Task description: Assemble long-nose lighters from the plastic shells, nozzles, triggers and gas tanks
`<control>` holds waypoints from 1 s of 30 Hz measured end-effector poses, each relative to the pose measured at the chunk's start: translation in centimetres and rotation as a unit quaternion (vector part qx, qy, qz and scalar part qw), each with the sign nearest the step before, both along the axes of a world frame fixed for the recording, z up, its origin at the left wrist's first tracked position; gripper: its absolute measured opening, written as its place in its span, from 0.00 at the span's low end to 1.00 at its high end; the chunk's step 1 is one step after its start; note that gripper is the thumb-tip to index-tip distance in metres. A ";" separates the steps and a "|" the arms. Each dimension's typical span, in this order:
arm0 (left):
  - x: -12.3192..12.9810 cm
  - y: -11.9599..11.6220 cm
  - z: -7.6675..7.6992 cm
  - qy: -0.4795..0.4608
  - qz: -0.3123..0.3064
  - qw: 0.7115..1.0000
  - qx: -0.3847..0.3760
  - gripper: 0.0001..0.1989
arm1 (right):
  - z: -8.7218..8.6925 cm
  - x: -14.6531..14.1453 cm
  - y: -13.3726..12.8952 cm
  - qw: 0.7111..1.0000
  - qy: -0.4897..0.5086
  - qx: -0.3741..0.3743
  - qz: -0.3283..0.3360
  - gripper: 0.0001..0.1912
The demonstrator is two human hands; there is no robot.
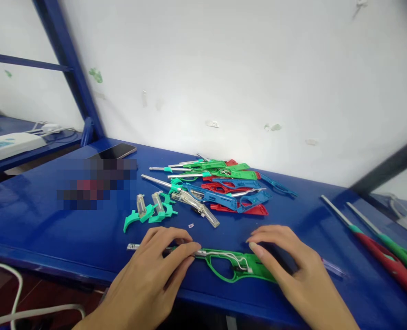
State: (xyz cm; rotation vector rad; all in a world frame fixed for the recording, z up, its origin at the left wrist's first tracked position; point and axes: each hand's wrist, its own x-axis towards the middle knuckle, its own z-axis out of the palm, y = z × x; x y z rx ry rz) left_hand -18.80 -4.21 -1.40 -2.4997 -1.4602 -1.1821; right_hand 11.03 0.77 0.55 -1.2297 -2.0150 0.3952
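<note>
A green lighter half-shell [229, 270] lies near the table's front edge, with white wires and a small dark part inside it. A metal tube [133, 247] extends from its left end. My left hand [162, 266] is closed over the tube, thumb and index finger pinching it where it meets the green shell. My right hand [289, 261] rests over the shell's right end, its thumb and fingers apart in a curve. The shell's far right end is hidden under that hand.
Behind lies a pile of green, red and blue shells [220, 199] with metal tubes. Turquoise pieces [139, 217] with clear tanks are left of it. Two long lighters [371, 247] lie right, beside a clear purple object [333, 268]. A phone [121, 150] sits back left.
</note>
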 end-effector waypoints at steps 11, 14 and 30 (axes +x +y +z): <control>0.2 -0.4 1.0 -0.053 0.053 0.990 0.116 0.17 | 4.9 -8.2 4.7 0.974 -0.187 0.103 0.078 0.06; -1.4 -0.1 1.7 -0.074 0.170 0.975 0.122 0.14 | 5.1 -9.2 5.4 0.963 -0.223 0.132 0.079 0.08; -6.3 2.1 1.6 0.009 0.244 0.969 0.049 0.14 | 5.1 -8.3 5.4 0.957 -0.232 0.159 0.068 0.09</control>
